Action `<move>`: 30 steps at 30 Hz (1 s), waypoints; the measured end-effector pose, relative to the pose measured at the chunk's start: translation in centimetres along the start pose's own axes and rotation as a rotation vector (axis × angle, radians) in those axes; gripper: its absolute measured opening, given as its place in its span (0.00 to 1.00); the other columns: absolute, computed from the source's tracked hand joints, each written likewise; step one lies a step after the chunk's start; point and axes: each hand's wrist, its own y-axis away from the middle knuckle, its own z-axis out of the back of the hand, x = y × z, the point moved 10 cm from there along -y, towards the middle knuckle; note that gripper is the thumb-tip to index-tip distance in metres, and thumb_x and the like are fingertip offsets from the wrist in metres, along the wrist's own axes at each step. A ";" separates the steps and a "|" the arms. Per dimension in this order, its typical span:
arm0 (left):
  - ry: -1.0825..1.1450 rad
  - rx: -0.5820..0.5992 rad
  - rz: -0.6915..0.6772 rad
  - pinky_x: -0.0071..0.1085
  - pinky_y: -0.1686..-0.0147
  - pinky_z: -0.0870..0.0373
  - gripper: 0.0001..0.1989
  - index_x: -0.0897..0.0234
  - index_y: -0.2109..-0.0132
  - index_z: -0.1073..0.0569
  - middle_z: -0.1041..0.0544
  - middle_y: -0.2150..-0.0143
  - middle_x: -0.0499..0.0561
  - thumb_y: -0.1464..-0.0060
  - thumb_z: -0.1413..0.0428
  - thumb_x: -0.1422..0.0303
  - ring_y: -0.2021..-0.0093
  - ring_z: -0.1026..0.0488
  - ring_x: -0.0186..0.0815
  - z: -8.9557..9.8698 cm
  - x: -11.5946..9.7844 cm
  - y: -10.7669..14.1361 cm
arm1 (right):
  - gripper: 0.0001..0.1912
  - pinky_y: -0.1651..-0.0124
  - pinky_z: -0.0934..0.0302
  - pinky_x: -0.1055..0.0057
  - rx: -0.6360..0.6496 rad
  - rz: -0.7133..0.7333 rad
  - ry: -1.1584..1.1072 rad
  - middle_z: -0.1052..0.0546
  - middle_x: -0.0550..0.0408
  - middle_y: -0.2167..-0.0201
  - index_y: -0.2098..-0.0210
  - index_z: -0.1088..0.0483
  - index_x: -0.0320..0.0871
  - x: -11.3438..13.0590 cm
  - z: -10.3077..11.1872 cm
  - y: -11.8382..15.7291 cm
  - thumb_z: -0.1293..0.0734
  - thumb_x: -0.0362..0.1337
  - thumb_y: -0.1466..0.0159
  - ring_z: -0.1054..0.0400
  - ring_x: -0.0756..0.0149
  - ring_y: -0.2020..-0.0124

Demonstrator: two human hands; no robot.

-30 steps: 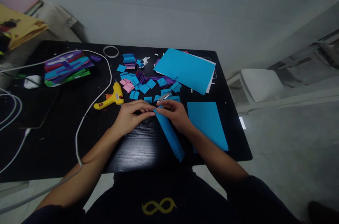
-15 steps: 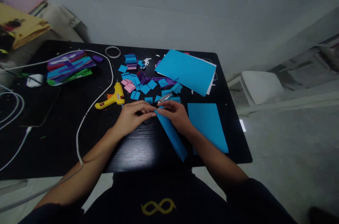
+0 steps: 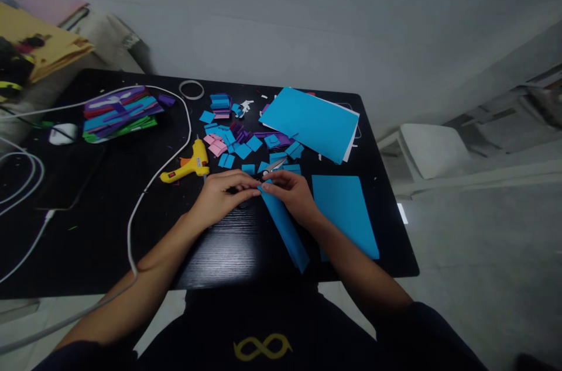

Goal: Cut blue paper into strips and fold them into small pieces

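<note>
A folded strip of blue paper slants over the dark table, its far end between my two hands. My right hand is closed on that end, thumb on top and fingers behind. The fingers of my left hand pinch together at the tip of the same strip. Just beyond my fingertips lie scissors, their blades pointing up to the right and their handles mostly hidden by my hands. Small blue paper pieces are scattered past the scissors, with pink pieces among them.
To the left, a yellow glue gun lies near a white cable that crosses my left forearm. Blue sheets lie at the back right, and another blue sheet beside my right forearm. Bundled coloured paper sits far left, near a phone.
The whole view has shifted slightly, so the table sits a little lower. Both hands stay at the far end of the blue strip, whose near end shows its fold slightly more spread.
</note>
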 end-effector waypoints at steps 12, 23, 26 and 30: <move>-0.005 -0.001 0.020 0.26 0.68 0.25 0.08 0.61 0.58 0.15 0.16 0.65 0.51 0.42 0.32 0.62 0.68 0.21 0.32 0.0 0.2 0.1 | 0.17 0.59 0.28 0.66 0.003 -0.012 0.009 0.18 0.58 0.70 0.62 0.19 0.45 0.0 0.0 0.0 0.18 0.43 0.49 0.22 0.64 0.67; -0.010 0.012 -0.009 0.26 0.68 0.26 0.06 0.61 0.58 0.16 0.16 0.65 0.50 0.41 0.33 0.65 0.68 0.21 0.32 -0.1 -0.1 0.1 | 0.16 0.61 0.29 0.68 0.009 -0.022 -0.020 0.17 0.58 0.69 0.62 0.19 0.45 -0.7 -0.1 -0.2 0.19 0.42 0.48 0.23 0.65 0.68; -0.006 0.008 -0.008 0.25 0.69 0.26 0.06 0.61 0.58 0.16 0.17 0.65 0.49 0.42 0.32 0.66 0.69 0.21 0.31 -0.1 0.1 0.2 | 0.16 0.62 0.29 0.68 0.010 -0.019 -0.014 0.17 0.58 0.69 0.62 0.19 0.45 -0.7 0.0 -0.1 0.19 0.43 0.48 0.23 0.66 0.68; 0.001 0.022 0.002 0.25 0.69 0.26 0.06 0.61 0.57 0.16 0.17 0.65 0.50 0.41 0.33 0.66 0.68 0.21 0.32 -0.3 0.4 0.3 | 0.16 0.64 0.31 0.69 0.015 -0.015 -0.018 0.17 0.58 0.70 0.62 0.19 0.45 -0.8 0.0 -0.2 0.19 0.43 0.48 0.23 0.67 0.70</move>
